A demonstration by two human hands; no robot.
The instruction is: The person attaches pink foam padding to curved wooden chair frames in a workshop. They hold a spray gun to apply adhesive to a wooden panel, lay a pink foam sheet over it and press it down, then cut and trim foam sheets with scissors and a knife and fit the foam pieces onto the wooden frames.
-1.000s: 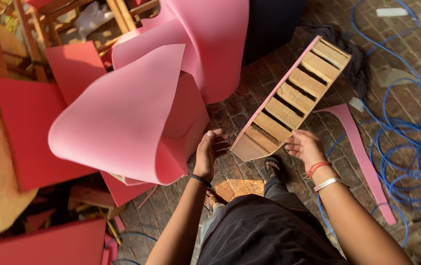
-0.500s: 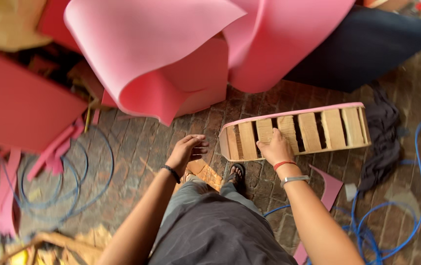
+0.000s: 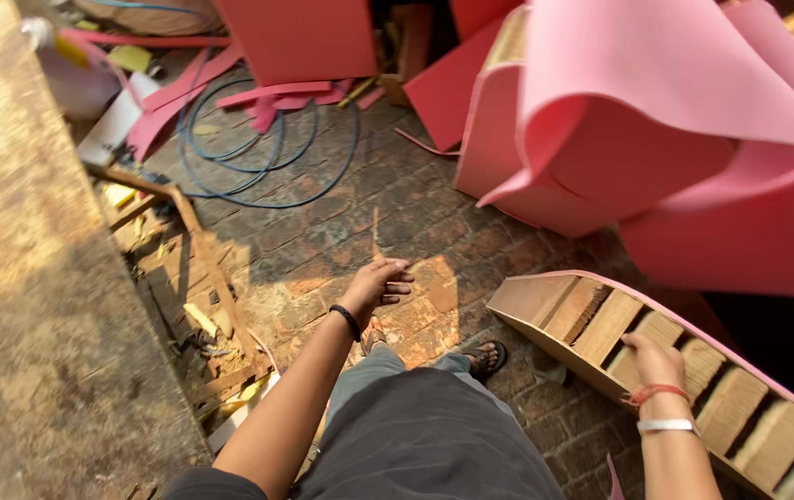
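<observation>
Wooden slatted frame [image 3: 684, 370], edged with a pink strip along its far side, lies on the brick floor [image 3: 323, 231] at the lower right, running from beside the person's sandalled foot [image 3: 488, 356] toward the corner. The right hand [image 3: 654, 359] rests on 1 of its slats, fingers curled over the wood in a grip. The left hand [image 3: 377, 285] hangs free over the bricks, fingers loosely spread, holding nothing; a black band circles that wrist. Big curled pink foam sheets [image 3: 656, 120] stand just behind the frame. A blue cable [image 3: 258, 148] coils on the bricks well to the left.
</observation>
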